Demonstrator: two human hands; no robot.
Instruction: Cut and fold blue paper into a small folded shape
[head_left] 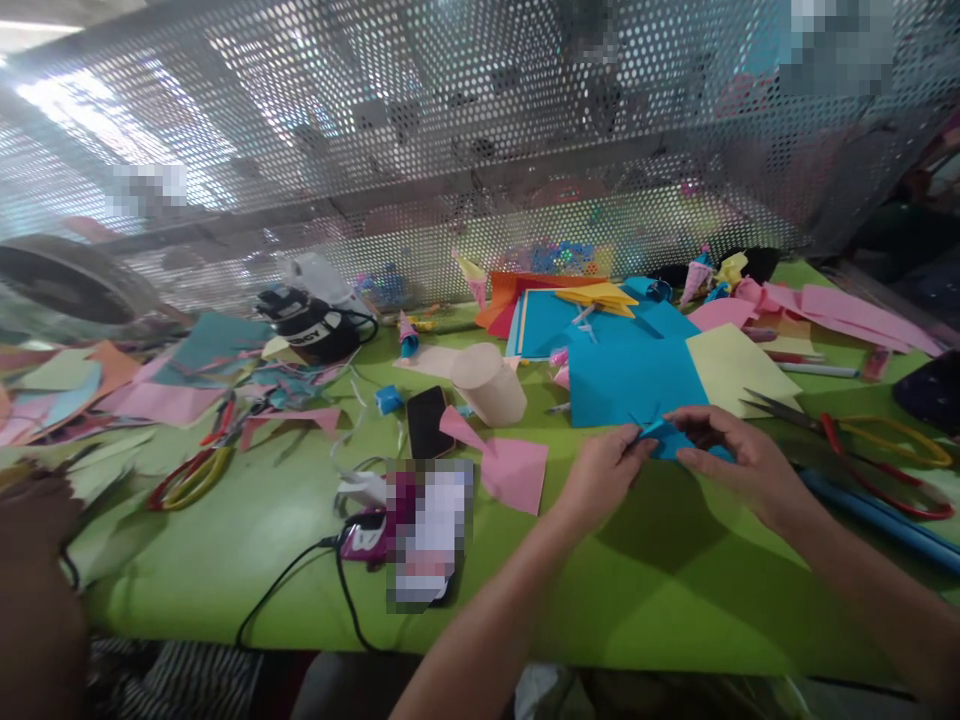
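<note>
Both of my hands meet over a small piece of blue paper (670, 441) near the middle right of the green table (285, 530). My left hand (602, 474) pinches its left tip with closed fingers. My right hand (731, 462) curls over its right side, fingers pressed on it. A larger blue sheet (634, 375) lies just behind the hands, with a pale yellow sheet (731, 368) beside it.
Red-handled scissors (862, 440) lie right of my hands, another pair (196, 462) far left. A paper roll (491, 385), a black phone (428, 420), pink paper (517, 470), cables and many coloured scraps cover the table. A perforated metal screen (480, 150) stands behind.
</note>
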